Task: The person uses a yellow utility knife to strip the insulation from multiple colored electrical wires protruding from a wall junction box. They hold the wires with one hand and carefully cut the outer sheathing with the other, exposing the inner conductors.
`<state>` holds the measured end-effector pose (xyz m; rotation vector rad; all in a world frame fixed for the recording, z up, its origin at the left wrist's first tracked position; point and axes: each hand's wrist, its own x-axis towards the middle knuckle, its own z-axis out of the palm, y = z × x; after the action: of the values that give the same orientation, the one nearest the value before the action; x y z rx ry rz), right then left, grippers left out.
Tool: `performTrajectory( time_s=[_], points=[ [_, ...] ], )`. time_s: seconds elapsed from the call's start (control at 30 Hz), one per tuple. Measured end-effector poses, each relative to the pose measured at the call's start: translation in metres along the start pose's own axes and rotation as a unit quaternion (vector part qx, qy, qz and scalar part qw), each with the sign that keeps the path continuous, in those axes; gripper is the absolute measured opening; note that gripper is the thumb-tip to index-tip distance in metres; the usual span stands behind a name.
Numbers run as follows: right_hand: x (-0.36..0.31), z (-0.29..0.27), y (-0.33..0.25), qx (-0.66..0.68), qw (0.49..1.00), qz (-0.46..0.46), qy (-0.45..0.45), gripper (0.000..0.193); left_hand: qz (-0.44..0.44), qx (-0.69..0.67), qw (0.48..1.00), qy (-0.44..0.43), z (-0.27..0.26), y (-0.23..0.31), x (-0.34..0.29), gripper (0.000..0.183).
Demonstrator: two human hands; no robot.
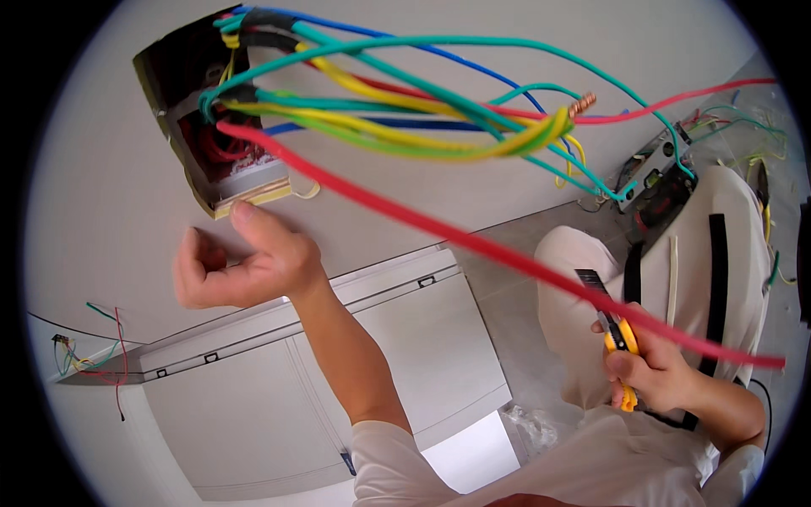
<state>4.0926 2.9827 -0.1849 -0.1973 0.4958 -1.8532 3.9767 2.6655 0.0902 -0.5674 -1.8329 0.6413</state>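
My left hand point(249, 266) is by the lower edge of an open wall box point(165, 110). Its fingers are loosely curled, the thumb stands apart from them at the box's rim, and I see nothing held. A pale yellowish strip point(266, 194) runs along that rim. My right hand point(655, 363) grips a yellow and black utility knife point(623, 338), its dark blade out. Out of the box comes a bundle of green, blue, yellow and red wires, with a bare twisted copper end point(583, 105) on the yellow-green wires point(473, 150). A thick red wire point(473, 245) crosses in front of my right hand.
White cabinets point(253, 414) stand below the wall. At the right, a grey metal level-like bar point(655, 169) and a dark tool point(667, 203) lie by my knee, among wire scraps. More wires point(76, 359) stick out at the far left. Clear plastic point(534, 427) lies on the floor.
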Motion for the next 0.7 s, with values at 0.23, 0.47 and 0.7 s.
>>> performTrajectory(
  time_s=[0.23, 0.47, 0.7],
  points=[
    [-0.002, -0.019, 0.012, -0.038, 0.999, -0.036, 0.004, 0.032, -0.051, -0.009, 0.999, 0.006, -0.002, 0.001, -0.002, 0.042],
    [-0.004, 0.006, 0.003, -0.078, 0.993, -0.087, -0.022, 0.036, -0.172, 0.008, 0.984, 0.044, 0.011, 0.026, 0.016, 0.040],
    [0.011, 0.089, -0.064, -0.069, 0.982, -0.171, -0.048, 0.038, -0.146, 0.073, 0.986, 0.043, 0.004, 0.007, 0.003, 0.036]
  ],
)
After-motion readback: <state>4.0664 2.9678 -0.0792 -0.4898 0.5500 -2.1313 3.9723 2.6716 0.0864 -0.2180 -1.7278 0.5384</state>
